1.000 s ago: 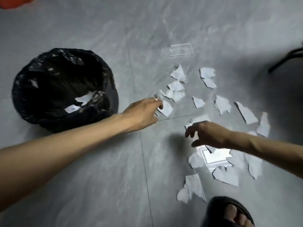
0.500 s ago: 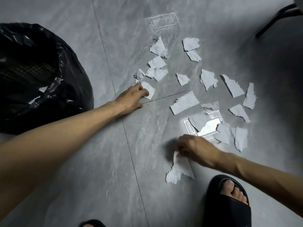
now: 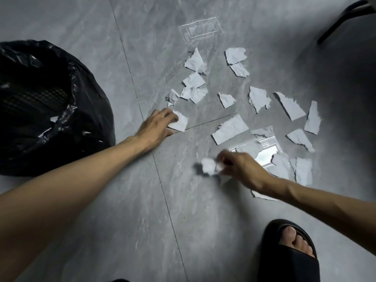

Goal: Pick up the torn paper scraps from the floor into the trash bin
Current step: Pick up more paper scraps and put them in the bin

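Several torn white paper scraps (image 3: 230, 129) lie scattered over the grey tiled floor at centre and right. My left hand (image 3: 156, 126) is low on the floor, its fingers closed on one small scrap (image 3: 180, 123) that still touches the tile. My right hand (image 3: 240, 166), blurred by motion, pinches a crumpled scrap (image 3: 208, 166) lifted just above the floor. The trash bin (image 3: 85, 110), lined with a black plastic bag, stands at the left with a few white scraps inside it.
My right foot in a black slide sandal (image 3: 289, 253) is planted at the bottom right. A black chair or furniture leg (image 3: 343, 19) crosses the top right corner. A bright window reflection (image 3: 264, 155) glares on the tile among the scraps.
My right hand has lifted a scrap off the floor and moved it up and left, crumpling it. My left hand stays on the small scrap beside the tile joint.
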`<state>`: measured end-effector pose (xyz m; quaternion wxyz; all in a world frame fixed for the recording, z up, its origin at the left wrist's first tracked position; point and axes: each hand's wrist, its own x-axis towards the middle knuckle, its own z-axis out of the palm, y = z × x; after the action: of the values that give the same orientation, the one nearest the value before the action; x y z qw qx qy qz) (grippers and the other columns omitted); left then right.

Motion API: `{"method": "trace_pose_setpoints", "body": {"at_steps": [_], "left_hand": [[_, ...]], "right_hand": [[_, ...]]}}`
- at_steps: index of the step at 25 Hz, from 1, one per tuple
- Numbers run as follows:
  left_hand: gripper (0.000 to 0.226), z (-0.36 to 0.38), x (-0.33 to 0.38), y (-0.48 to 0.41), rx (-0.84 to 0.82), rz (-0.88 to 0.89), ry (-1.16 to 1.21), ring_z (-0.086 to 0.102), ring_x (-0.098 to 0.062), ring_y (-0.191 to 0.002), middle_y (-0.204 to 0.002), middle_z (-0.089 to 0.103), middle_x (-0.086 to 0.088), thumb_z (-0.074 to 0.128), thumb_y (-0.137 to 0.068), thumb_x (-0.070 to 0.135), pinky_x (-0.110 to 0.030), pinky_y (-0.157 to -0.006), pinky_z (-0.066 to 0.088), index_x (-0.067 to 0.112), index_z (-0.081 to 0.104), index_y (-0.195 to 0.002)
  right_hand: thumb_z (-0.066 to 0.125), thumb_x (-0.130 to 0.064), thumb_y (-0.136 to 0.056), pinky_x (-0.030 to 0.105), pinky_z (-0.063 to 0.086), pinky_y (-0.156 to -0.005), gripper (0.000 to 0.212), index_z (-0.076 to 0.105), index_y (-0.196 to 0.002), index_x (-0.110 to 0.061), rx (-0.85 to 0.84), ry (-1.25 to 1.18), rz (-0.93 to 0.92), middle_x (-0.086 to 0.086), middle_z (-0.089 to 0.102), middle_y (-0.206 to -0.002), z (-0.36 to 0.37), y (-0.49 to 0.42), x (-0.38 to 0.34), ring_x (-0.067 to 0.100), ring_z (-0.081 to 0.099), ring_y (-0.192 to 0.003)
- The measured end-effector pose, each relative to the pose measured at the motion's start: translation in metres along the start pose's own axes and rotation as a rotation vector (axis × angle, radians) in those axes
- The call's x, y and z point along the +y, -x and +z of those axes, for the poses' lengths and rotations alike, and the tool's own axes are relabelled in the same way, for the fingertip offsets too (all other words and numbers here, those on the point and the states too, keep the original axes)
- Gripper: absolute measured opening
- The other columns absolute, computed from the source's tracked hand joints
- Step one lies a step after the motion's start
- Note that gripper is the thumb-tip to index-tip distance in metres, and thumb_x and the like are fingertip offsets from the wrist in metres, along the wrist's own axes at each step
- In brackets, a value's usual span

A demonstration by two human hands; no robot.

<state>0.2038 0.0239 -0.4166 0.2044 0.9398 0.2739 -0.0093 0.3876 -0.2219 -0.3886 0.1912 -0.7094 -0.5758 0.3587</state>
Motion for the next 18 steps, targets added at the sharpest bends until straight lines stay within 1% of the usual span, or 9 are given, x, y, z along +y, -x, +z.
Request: {"method": "trace_pose_setpoints", "body": {"at_steps": [1, 3, 6, 8, 11, 13, 15, 17, 18], "left_hand": [[0.038, 0.001, -0.001, -0.001, -0.025, 0.008, 0.020, 0.048, -0.028, -0.106, -0.122, 0.052, -0.003, 0.068, -0.084, 0.013, -0.040, -0.087, 0.045, 0.017, 0.053, -0.119], [0.033, 0.003, 0.000, -0.001, -0.031, 0.020, 0.063, 0.053, -0.026, -0.099, -0.112, 0.055, -0.005, 0.064, -0.086, 0.010, -0.039, -0.083, 0.047, 0.015, 0.053, -0.116], [0.011, 0.005, 0.002, 0.003, 0.008, 0.004, 0.101, 0.059, -0.029, -0.082, -0.090, 0.059, -0.006, 0.062, -0.086, 0.006, -0.039, -0.072, 0.048, 0.008, 0.060, -0.097], [0.007, 0.002, 0.003, 0.004, 0.037, -0.041, 0.110, 0.060, -0.027, -0.080, -0.086, 0.058, -0.002, 0.060, -0.084, 0.004, -0.035, -0.071, 0.047, 0.008, 0.064, -0.089], [0.002, -0.017, -0.002, 0.000, 0.116, -0.126, 0.143, 0.056, -0.014, -0.086, -0.102, 0.059, 0.007, 0.067, -0.080, 0.017, -0.029, -0.076, 0.044, 0.017, 0.066, -0.081], [0.011, -0.032, -0.010, -0.001, 0.013, -0.099, 0.111, 0.052, -0.011, -0.099, -0.119, 0.057, 0.012, 0.073, -0.078, 0.028, -0.028, -0.082, 0.041, 0.024, 0.063, -0.074], [0.016, -0.038, -0.014, 0.007, -0.144, -0.040, 0.033, 0.050, -0.014, -0.112, -0.129, 0.055, 0.011, 0.073, -0.077, 0.030, -0.027, -0.087, 0.040, 0.029, 0.059, -0.069], [0.014, -0.028, -0.014, 0.019, -0.220, 0.026, -0.054, 0.050, -0.012, -0.116, -0.128, 0.055, 0.010, 0.068, -0.078, 0.024, -0.028, -0.088, 0.044, 0.025, 0.058, -0.069], [0.012, -0.020, -0.012, 0.025, -0.230, 0.056, -0.064, 0.052, -0.012, -0.110, -0.122, 0.057, 0.008, 0.065, -0.078, 0.019, -0.031, -0.086, 0.048, 0.021, 0.057, -0.070]], "right_hand": [[0.071, -0.013, -0.081, 0.007, 0.040, -0.061, 0.024, 0.062, -0.103, -0.014, 0.081, -0.072, 0.104, 0.002, 0.062, -0.079, -0.009, -0.011, 0.000, 0.016, 0.054, -0.068], [0.074, -0.016, -0.080, 0.009, 0.036, -0.057, 0.023, 0.066, -0.101, -0.014, 0.157, -0.147, 0.198, 0.004, 0.058, -0.073, -0.025, -0.031, 0.002, 0.014, 0.048, -0.064], [0.074, -0.020, -0.080, 0.015, 0.036, -0.060, 0.014, 0.068, -0.092, -0.016, 0.213, -0.245, 0.246, 0.006, 0.059, -0.073, -0.036, -0.050, 0.006, 0.012, 0.048, -0.067], [0.074, -0.019, -0.079, 0.016, 0.036, -0.060, 0.010, 0.068, -0.088, -0.017, 0.221, -0.294, 0.252, 0.004, 0.059, -0.073, -0.036, -0.057, 0.005, 0.011, 0.047, -0.067], [0.073, -0.017, -0.079, 0.010, 0.035, -0.054, 0.009, 0.068, -0.086, -0.016, 0.209, -0.303, 0.240, -0.002, 0.053, -0.067, -0.031, -0.065, 0.002, 0.009, 0.045, -0.061], [0.073, -0.015, -0.079, 0.009, 0.035, -0.052, 0.008, 0.067, -0.086, -0.015, 0.199, -0.296, 0.228, -0.006, 0.046, -0.061, -0.027, -0.069, -0.002, 0.004, 0.040, -0.052], [0.073, -0.015, -0.080, 0.009, 0.035, -0.051, 0.009, 0.066, -0.085, -0.015, 0.187, -0.299, 0.220, -0.008, 0.043, -0.059, -0.024, -0.073, -0.005, 0.004, 0.039, -0.049], [0.073, -0.015, -0.080, 0.010, 0.035, -0.051, 0.009, 0.066, -0.084, -0.016, 0.177, -0.299, 0.207, -0.008, 0.043, -0.060, -0.023, -0.077, -0.008, 0.003, 0.039, -0.047], [0.074, -0.014, -0.079, 0.010, 0.035, -0.051, 0.009, 0.065, -0.083, -0.016, 0.172, -0.298, 0.200, -0.008, 0.043, -0.060, -0.023, -0.078, -0.008, 0.003, 0.039, -0.047]]}}
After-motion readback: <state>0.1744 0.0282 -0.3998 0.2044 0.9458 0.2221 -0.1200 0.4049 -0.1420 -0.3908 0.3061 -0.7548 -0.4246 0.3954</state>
